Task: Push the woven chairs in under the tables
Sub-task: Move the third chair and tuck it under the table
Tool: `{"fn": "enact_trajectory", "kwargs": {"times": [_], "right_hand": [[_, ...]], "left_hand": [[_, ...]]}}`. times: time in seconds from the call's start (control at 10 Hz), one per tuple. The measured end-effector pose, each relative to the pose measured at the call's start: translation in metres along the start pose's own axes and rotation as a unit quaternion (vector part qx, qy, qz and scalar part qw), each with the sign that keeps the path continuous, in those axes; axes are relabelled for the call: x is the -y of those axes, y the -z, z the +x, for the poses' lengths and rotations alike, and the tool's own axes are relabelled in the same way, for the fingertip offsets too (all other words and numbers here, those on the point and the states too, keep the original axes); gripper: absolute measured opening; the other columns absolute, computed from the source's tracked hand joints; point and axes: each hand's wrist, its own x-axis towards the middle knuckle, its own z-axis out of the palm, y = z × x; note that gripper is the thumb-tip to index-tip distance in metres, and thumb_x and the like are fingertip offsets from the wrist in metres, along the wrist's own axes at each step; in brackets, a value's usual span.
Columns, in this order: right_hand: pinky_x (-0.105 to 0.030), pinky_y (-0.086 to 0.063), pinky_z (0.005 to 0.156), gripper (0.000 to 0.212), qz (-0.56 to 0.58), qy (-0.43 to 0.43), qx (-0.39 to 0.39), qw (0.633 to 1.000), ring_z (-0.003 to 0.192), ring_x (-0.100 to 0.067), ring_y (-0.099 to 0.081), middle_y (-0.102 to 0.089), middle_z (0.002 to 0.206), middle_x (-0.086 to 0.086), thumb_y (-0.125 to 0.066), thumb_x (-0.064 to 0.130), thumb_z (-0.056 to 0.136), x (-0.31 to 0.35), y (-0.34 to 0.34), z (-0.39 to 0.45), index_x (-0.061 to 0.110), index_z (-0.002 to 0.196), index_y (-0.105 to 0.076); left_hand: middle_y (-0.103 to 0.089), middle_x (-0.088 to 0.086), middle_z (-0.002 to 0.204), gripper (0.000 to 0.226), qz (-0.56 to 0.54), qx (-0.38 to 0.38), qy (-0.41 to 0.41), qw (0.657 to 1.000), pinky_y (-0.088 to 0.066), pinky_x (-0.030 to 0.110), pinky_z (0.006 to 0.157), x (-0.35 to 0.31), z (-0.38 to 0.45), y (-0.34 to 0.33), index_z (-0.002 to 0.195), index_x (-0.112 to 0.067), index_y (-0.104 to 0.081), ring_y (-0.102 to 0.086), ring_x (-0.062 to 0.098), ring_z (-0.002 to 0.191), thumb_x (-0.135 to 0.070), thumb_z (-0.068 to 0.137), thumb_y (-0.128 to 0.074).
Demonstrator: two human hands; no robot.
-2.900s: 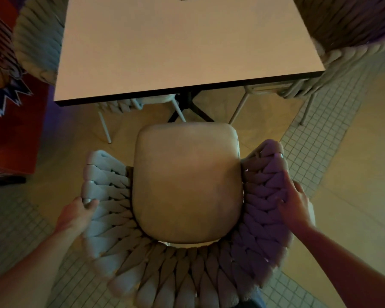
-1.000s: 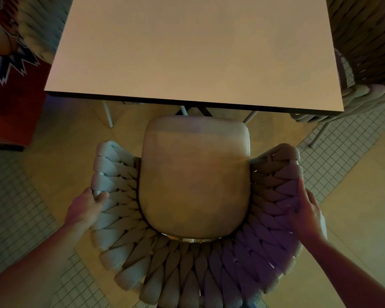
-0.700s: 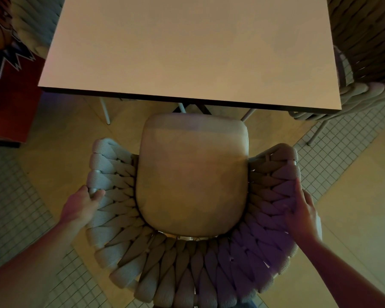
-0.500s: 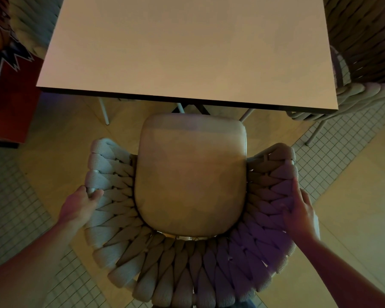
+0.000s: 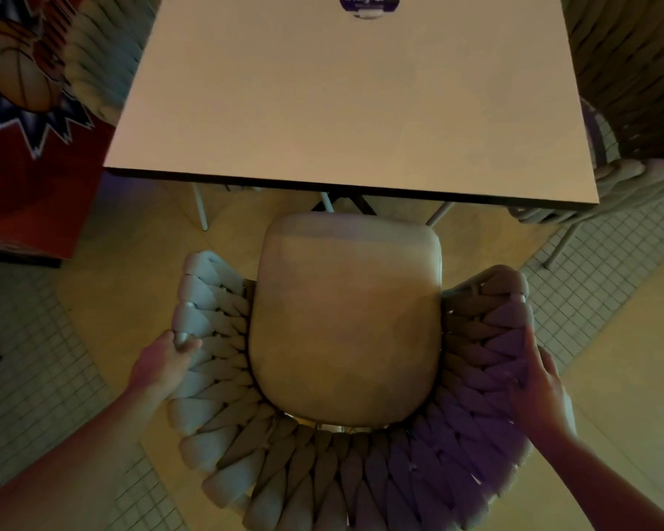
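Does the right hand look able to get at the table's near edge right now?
Probably yes, once it lets go: the right hand grips the woven chair by its armrest, and only open floor lies between that and the table edge.

Dim, warm-lit room.
You see a beige floor point(image 5: 625, 385) with patches of small white tiles point(image 5: 31, 358); a red basketball panel point(image 5: 31, 178) stands at your left.

Left hand point(image 5: 162, 364): grips chair point(image 5: 345, 323) rim, thumb on top. Right hand point(image 5: 539, 385): clasps opposite rim, thumb inside, index finger extended. Both forearms bare, reaching forward from the lower corners.
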Motion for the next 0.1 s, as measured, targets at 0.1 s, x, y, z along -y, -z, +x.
{"fn": "enact_trajectory", "kwargs": {"times": [0.1], "right_hand": [[-0.031,-0.041,0.045,0.110,0.030,0.011,-0.001,0.999,0.070,-0.022,-0.054,-0.051,0.123,0.001,-0.064,0.008,0.068,-0.0050,0.0021,-0.0063,0.056,0.144,-0.001]], "left_hand": [[-0.065,0.015,0.103,0.038,-0.043,0.008,-0.011,0.999,-0.047,0.040,0.076,0.0013,-0.0090,-0.0008,0.107,-0.009,-0.054,-0.060,0.033,0.091,-0.041,0.088,-0.059]]}}
